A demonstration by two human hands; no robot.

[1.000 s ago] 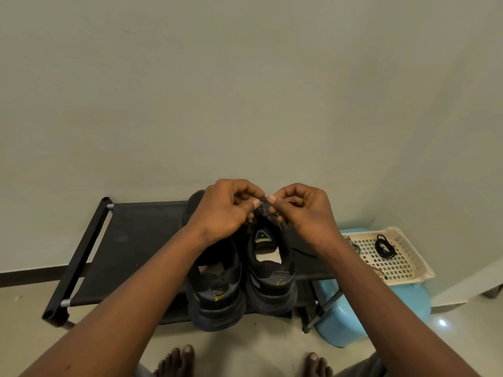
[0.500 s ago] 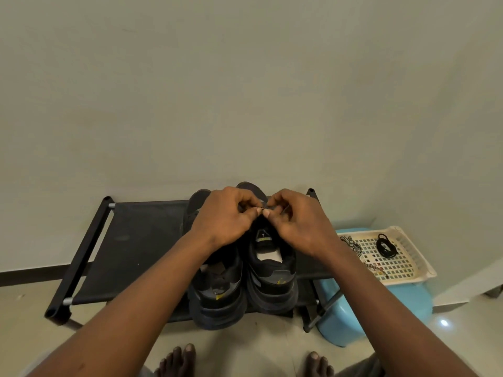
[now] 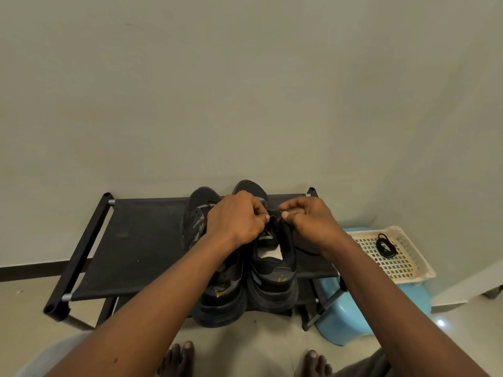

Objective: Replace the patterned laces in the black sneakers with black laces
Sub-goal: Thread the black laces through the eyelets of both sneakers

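A: Obs. 1, nearest edge. Count the feet.

B: Two bare feet (image 3: 179, 357) on a smooth pale floor (image 3: 258, 338), toes pointing at the rack.

A: Sneakers?

B: Two. The left sneaker (image 3: 217, 297) and right sneaker (image 3: 272, 281) are black, with thick rounded soles and small yellow marks at the heels. They stand side by side, touching, heels near, on the black rack (image 3: 136, 240). Its top is flat, matte fabric stretched between tube rails.

A: Hands, and finger state?

B: Two, both over the right sneaker's tongue. The left hand (image 3: 236, 221) and right hand (image 3: 310, 221) have curled fingers, and each pinches a thin dark lace (image 3: 275, 212) between thumb and fingertip. The strand runs short and taut between them.

A: To the right?

B: One round, glossy blue plastic stool (image 3: 345, 322), just beside the rack. On it sits one cream plastic basket (image 3: 408, 268), rectangular, with a perforated grid floor. Inside lies one coiled black lace (image 3: 385, 245).

A: Far side?

B: A plain, matte, pale wall (image 3: 245, 91), with the sneaker toes close to it.
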